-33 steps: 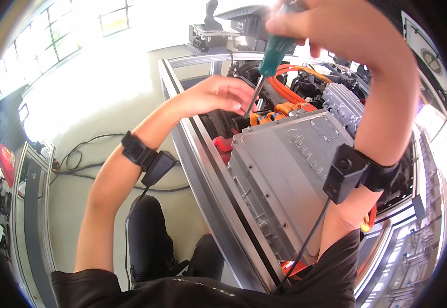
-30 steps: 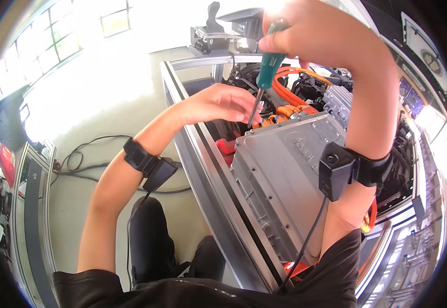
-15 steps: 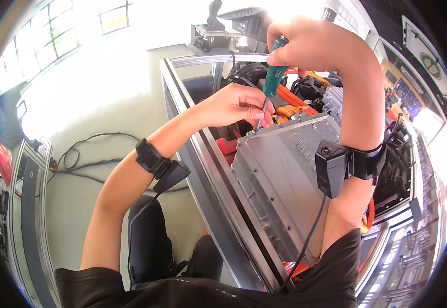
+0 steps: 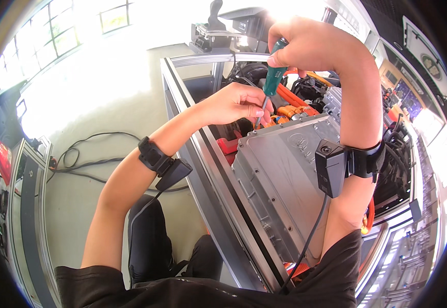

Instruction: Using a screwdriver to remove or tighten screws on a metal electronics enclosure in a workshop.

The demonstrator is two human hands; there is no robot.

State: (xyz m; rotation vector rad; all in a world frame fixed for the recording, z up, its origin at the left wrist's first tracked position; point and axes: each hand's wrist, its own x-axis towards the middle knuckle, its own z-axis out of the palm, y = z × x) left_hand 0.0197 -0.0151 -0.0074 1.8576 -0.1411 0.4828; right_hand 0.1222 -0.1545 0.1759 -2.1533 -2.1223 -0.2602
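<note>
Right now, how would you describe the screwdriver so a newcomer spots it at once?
Start at the large, flat grey metal housing. Above its far-left corner, the right hand holds the screwdriver, with the left hand at its shaft. Its dark green handle sets it apart from the orange cables just behind.

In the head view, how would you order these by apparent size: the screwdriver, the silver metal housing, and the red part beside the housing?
1. Silver metal housing, clearly largest.
2. Screwdriver, partly covered by the right hand.
3. Red part, smallest by what shows.
</note>
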